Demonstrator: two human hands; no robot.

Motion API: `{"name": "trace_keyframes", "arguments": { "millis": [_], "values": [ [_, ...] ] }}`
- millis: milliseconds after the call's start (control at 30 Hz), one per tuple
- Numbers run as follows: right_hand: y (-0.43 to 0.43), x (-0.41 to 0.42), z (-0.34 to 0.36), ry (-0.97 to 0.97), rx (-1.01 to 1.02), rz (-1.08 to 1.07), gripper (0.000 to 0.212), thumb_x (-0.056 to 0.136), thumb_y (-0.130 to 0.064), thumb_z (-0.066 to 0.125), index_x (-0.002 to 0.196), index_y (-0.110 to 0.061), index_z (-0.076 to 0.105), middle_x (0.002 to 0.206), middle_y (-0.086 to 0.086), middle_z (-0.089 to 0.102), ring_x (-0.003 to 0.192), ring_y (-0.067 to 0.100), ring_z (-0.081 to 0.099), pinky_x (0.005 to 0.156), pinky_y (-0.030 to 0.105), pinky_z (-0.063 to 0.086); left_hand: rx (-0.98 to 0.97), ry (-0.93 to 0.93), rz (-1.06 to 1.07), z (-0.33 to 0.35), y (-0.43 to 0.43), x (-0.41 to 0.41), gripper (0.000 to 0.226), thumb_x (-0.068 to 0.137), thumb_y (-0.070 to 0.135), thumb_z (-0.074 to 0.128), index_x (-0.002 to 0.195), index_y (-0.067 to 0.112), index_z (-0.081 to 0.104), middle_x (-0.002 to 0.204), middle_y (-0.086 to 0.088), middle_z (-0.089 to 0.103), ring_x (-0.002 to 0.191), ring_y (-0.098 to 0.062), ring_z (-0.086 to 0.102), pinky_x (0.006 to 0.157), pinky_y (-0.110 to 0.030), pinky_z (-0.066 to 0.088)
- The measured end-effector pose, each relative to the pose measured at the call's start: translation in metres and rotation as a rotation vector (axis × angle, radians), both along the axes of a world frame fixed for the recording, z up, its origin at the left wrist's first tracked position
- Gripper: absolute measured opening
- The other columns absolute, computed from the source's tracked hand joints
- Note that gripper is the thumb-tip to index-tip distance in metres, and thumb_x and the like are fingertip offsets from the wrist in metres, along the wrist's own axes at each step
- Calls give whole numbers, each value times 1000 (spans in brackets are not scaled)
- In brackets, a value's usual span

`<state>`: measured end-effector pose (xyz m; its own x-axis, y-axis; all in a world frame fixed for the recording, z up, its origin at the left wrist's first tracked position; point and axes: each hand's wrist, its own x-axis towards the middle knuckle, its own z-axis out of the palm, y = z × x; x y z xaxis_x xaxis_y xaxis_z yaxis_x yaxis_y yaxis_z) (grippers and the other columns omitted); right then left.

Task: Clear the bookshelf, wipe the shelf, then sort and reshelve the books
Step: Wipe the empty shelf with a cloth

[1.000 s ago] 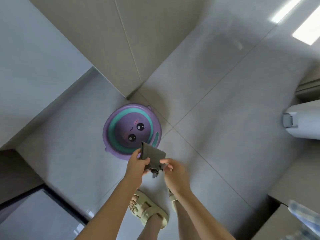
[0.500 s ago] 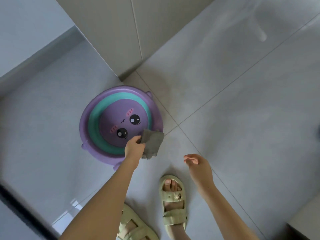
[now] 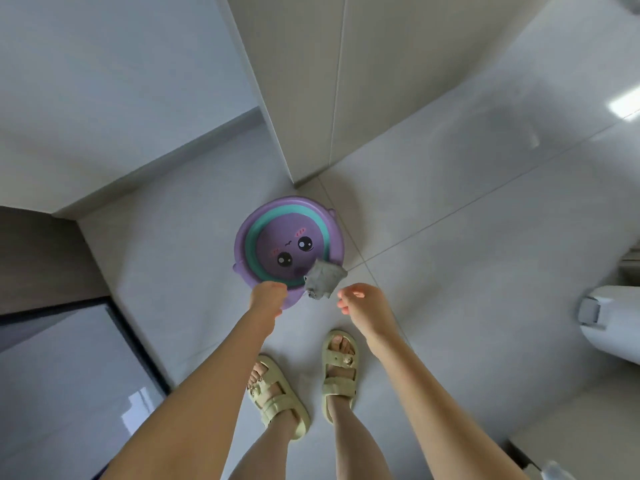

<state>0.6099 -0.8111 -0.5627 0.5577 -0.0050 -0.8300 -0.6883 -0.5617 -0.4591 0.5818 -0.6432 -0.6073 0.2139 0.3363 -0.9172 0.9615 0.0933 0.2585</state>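
Note:
A crumpled grey cloth (image 3: 325, 278) hangs in the air over the near right rim of a purple and teal basin (image 3: 246, 237) with a cartoon face, which stands on the tiled floor. Neither hand touches the cloth. My left hand (image 3: 268, 299) is just left of it, above the basin's near rim, with its fingers pointing down and nothing in them. My right hand (image 3: 363, 306) is just right of the cloth, fingers loosely apart and empty. No bookshelf or books are in view.
My feet in pale green sandals (image 3: 339, 368) stand close behind the basin. A white cabinet corner (image 3: 304, 98) rises just beyond it. A white rounded appliance (image 3: 613, 323) sits at the right edge, and a dark-framed glossy surface (image 3: 69, 375) lies at the lower left.
Both hands held the cloth, then only the left. Now the left hand has let go and the cloth is loose in the air above the basin's rim. The view has pulled back.

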Motion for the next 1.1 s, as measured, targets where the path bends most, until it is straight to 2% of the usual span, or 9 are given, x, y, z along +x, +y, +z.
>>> {"name": "trace_keyframes", "arguments": {
  "millis": [67, 167, 367, 433, 500, 633, 700, 867, 1100],
  "values": [
    [11, 7, 49, -6, 18, 113, 23, 83, -6, 55, 61, -10, 63, 85, 24, 68, 76, 36, 60, 80, 47, 51, -16, -63, 22, 63, -4, 0, 32, 95, 1, 46, 125, -2, 55, 105, -10, 52, 93, -24, 49, 78, -32, 45],
    [26, 11, 133, -11, 37, 231, 24, 87, -12, 57, 65, -22, 58, 80, 13, 67, 76, 29, 62, 79, 39, 54, -39, -146, 87, 153, -6, -15, 29, 95, 3, 47, 122, -1, 57, 104, -10, 54, 93, -24, 50, 86, -35, 46],
    [65, -14, 282, -126, 83, 613, 26, 91, -14, 54, 66, -23, 56, 56, -6, 58, 55, 11, 54, 52, 20, 47, -5, -278, 286, 306, 15, -83, 14, 95, 3, 48, 91, 11, 58, 78, -4, 54, 67, -15, 50, 58, -20, 42],
    [88, -38, 318, -208, 61, 771, 28, 89, -13, 53, 63, -20, 58, 50, -6, 60, 57, 16, 58, 56, 25, 50, 18, -314, 359, 343, 28, -123, 13, 94, 4, 48, 92, 10, 59, 76, -4, 55, 64, -15, 49, 59, -21, 41],
    [115, -69, 350, -290, 44, 935, 24, 86, -11, 50, 65, -11, 62, 67, 9, 69, 75, 31, 65, 69, 32, 51, 29, -356, 404, 375, 43, -169, 12, 94, 6, 49, 92, 12, 59, 77, -4, 58, 67, -15, 52, 62, -22, 42],
    [168, -162, 414, -426, 102, 1220, 20, 85, -14, 52, 76, -6, 68, 83, 15, 72, 80, 30, 66, 71, 29, 49, 128, -446, 540, 434, 75, -276, 10, 94, 9, 51, 93, 12, 61, 77, -4, 61, 67, -15, 56, 63, -23, 45],
    [191, -221, 445, -460, 173, 1328, 21, 87, -18, 54, 81, -6, 70, 80, 11, 72, 70, 24, 62, 69, 27, 48, 213, -496, 608, 465, 82, -339, 11, 94, 8, 51, 93, 12, 61, 77, -4, 61, 67, -16, 55, 62, -22, 44],
    [227, -390, 510, -475, 412, 1636, 21, 83, -17, 57, 63, -19, 64, 55, -4, 62, 54, 10, 57, 61, 23, 46, 334, -553, 751, 536, 70, -521, 15, 95, 8, 49, 96, 13, 63, 84, -5, 65, 73, -18, 59, 67, -22, 50],
    [258, -587, 598, -559, 788, 1835, 14, 86, -22, 62, 76, -18, 71, 58, -3, 66, 56, 9, 58, 68, 33, 54, 630, -574, 1045, 600, 82, -716, 11, 88, 9, 62, 96, 16, 67, 85, -4, 71, 78, -16, 68, 77, -28, 56]
  ]
}}
